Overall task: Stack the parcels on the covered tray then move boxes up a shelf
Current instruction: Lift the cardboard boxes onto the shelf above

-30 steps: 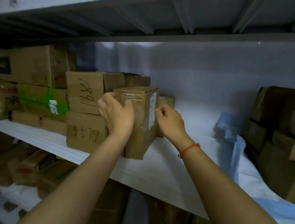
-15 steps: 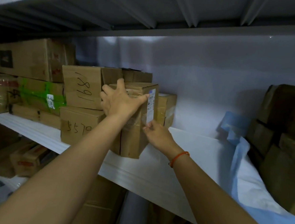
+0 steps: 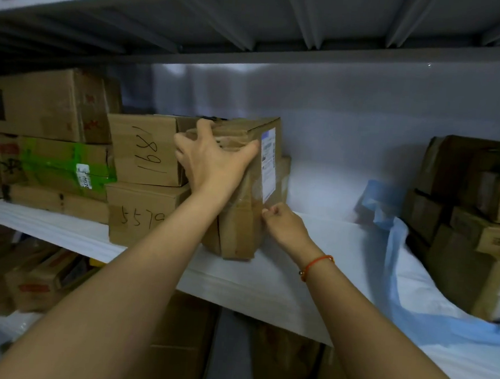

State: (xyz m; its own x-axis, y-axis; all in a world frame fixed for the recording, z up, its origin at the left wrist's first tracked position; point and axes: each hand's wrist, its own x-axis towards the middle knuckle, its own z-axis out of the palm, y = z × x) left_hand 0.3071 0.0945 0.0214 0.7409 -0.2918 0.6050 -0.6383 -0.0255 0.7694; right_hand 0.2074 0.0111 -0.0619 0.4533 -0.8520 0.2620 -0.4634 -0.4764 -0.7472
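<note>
A tall taped cardboard parcel with a white label stands upright on the white-covered shelf. My left hand grips its upper front, fingers spread over the top edge. My right hand is curled against its lower right side, just below the label. To its left, a box marked 1681 sits on a box marked 5579.
Larger brown boxes, one with green tape, fill the shelf's left end. A stack of boxes stands at the right on a crumpled blue sheet. The metal shelf above hangs low. More boxes lie on the shelf below.
My left hand has shifted from the parcel's left side onto its top front. My right hand has slid down the right side to the lower part. The parcel has been pushed further back.
</note>
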